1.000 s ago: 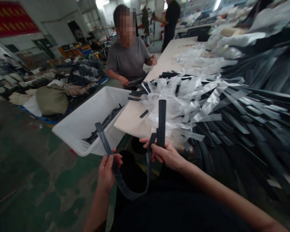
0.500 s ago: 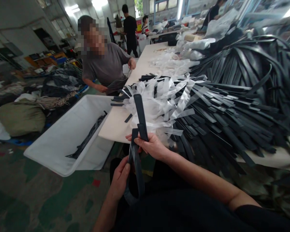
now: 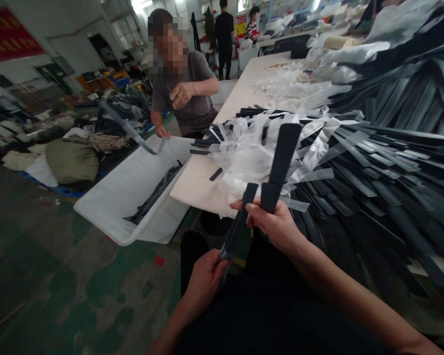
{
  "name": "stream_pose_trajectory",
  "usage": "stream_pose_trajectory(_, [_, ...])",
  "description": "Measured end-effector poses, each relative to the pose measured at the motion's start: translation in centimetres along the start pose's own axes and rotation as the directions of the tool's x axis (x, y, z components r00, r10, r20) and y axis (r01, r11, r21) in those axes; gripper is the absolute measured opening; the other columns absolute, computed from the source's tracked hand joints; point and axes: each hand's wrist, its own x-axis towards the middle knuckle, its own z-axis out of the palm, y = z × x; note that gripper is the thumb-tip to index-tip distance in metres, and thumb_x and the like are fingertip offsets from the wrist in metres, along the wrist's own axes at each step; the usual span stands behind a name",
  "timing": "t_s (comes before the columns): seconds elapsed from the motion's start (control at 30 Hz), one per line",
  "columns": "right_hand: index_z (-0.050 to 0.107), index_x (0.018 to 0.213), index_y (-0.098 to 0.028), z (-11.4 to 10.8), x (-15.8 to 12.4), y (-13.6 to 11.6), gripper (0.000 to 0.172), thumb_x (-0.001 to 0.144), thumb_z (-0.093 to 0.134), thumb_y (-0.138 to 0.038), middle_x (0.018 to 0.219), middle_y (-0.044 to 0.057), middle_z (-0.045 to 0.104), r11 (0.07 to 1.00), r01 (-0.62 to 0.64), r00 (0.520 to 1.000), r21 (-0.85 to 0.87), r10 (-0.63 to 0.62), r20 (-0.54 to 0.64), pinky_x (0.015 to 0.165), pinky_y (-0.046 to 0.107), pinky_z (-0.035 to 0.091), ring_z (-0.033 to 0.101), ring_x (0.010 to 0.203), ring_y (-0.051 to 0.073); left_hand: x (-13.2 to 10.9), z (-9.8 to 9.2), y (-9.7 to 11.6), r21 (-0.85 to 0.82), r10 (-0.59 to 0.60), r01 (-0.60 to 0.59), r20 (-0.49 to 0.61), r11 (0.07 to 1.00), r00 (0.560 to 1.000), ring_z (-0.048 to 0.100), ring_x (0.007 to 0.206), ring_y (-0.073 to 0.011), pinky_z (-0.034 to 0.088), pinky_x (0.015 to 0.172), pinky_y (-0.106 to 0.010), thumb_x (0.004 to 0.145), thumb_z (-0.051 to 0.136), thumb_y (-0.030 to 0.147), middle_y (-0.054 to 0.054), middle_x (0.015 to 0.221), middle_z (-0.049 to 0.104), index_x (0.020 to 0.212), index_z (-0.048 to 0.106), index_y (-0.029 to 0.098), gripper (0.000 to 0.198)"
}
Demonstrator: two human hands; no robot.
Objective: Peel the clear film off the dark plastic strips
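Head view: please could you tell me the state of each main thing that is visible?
Left hand: closed around lower strip.
Right hand: closed on lower strip and upper strip.
Lower strip: visible part straight.
Upper strip: tilted, top end free.
White bin: open-topped, dark strips inside.
Table: partly covered.
Plastic film: crumpled, on the table.
Co-worker's strip: blurred.
Olive bundle: bulging.

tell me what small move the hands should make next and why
Probably the left hand should draw gently down on the slanting strip: the right hand pinches it near its upper end and the left grips it lower down, so light tension could keep it straight. The right hand also holds the upright strip, so the left seems freer to move.
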Motion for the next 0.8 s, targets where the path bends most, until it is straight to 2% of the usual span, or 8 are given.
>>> stream_pose_trajectory(0.1, [0.077, 0.084, -0.017, 0.1, -0.1, 0.3, 0.025, 0.083, 0.067, -0.040, 0.102, 0.009, 0.075, 1.000, -0.024, 0.998, -0.016, 0.025, 0.057, 0.051, 0.021, 0.046, 0.059, 0.063, 0.011, -1.4, -0.5, -1.9, -0.180, -0.129, 0.142, 0.081, 0.973, 0.988, 0.051, 0.068, -0.0160, 0.036, 0.064, -0.028, 0.089, 0.055, 0.042, -0.001, 0.073, 0.057, 0.081, 0.063, 0.018, 0.027])
stream_pose_trajectory(0.2, [0.075, 0.081, -0.018, -0.1, -0.1, -0.1, 0.024, 0.083, 0.067, -0.041, 0.108, 0.009, 0.074, 0.999, -0.019, 0.996, -0.043, 0.023, 0.088, 0.055, 0.023, 0.050, 0.064, 0.071, 0.014, -2.9, -2.3, -4.0, -0.506, -0.226, 0.282, 0.170, 0.815, 0.959, 0.051, 0.063, -0.0147, 0.039, 0.062, -0.027, 0.082, 0.064, 0.051, 0.000, 0.067, 0.057, 0.083, 0.064, 0.018, 0.034])
stream_pose_trajectory(0.33, [0.075, 0.087, -0.020, -1.7, -0.2, -1.6, 0.021, 0.084, 0.067, -0.038, 0.107, 0.007, 0.073, 0.973, 0.057, 0.998, -0.223, -0.061, -0.010, 0.052, 0.023, 0.049, 0.060, 0.065, 0.013, -4.9, -5.8, -6.6, -0.736, -0.412, 0.287, 0.012, 0.613, 0.911, 0.058, 0.064, -0.0159, 0.046, 0.065, -0.029, 0.079, 0.069, 0.052, -0.002, 0.072, 0.065, 0.102, 0.067, 0.018, 0.042])
stream_pose_trajectory(0.4, [0.076, 0.088, -0.022, -2.8, -0.5, -2.2, 0.019, 0.083, 0.068, -0.038, 0.094, 0.005, 0.073, 0.931, 0.093, 0.993, -0.353, -0.113, -0.035, 0.049, 0.024, 0.046, 0.056, 0.058, 0.012, -5.7, -7.7, -7.4, -0.742, -0.510, 0.270, -0.111, 0.613, 0.853, 0.062, 0.072, -0.0186, 0.049, 0.070, -0.030, 0.075, 0.073, 0.052, -0.005, 0.080, 0.069, 0.101, 0.069, 0.018, 0.043])
stream_pose_trajectory(0.47, [0.076, 0.087, -0.024, -3.8, -0.9, -2.5, 0.017, 0.083, 0.068, -0.038, 0.077, 0.003, 0.070, 0.879, 0.124, 0.983, -0.461, -0.173, -0.065, 0.048, 0.025, 0.043, 0.053, 0.055, 0.013, -6.2, -9.8, -7.9, -0.693, -0.535, 0.223, -0.271, 0.686, 0.801, 0.063, 0.078, -0.0194, 0.050, 0.072, -0.029, 0.073, 0.074, 0.053, -0.006, 0.084, 0.071, 0.093, 0.071, 0.017, 0.041])
stream_pose_trajectory(0.57, [0.076, 0.085, -0.026, -4.5, -1.6, -2.8, 0.016, 0.084, 0.068, -0.040, 0.067, 0.001, 0.064, 0.826, 0.150, 0.974, -0.544, -0.217, -0.061, 0.051, 0.026, 0.044, 0.055, 0.056, 0.014, -6.6, -12.8, -7.7, -0.589, -0.543, 0.232, -0.429, 0.774, 0.722, 0.059, 0.066, -0.0160, 0.048, 0.058, -0.024, 0.069, 0.077, 0.052, -0.004, 0.073, 0.069, 0.089, 0.073, 0.017, 0.041])
stream_pose_trajectory(0.67, [0.076, 0.091, -0.026, -4.3, -2.3, -3.1, 0.024, 0.085, 0.065, -0.046, 0.065, 0.002, 0.065, 0.863, 0.107, 0.994, -0.494, -0.080, 0.076, 0.052, 0.026, 0.047, 0.057, 0.057, 0.015, -6.2, -16.3, -5.9, -0.644, -0.624, 0.231, -0.486, 0.729, 0.612, 0.049, 0.048, -0.0128, 0.039, 0.042, -0.022, 0.061, 0.079, 0.049, 0.000, 0.053, 0.060, 0.083, 0.074, 0.018, 0.038])
stream_pose_trajectory(0.8, [0.072, 0.110, -0.021, -3.4, -2.7, -2.7, 0.038, 0.089, 0.060, -0.050, 0.082, 0.007, 0.071, 0.912, -0.042, 0.941, -0.409, 0.173, 0.291, 0.052, 0.026, 0.049, 0.057, 0.059, 0.014, -5.1, -23.1, -2.1, -0.641, -0.583, -0.029, -0.716, 0.767, 0.383, 0.030, 0.037, -0.0079, 0.025, 0.034, -0.017, 0.070, 0.065, 0.044, 0.003, 0.036, 0.041, 0.060, 0.064, 0.019, 0.027])
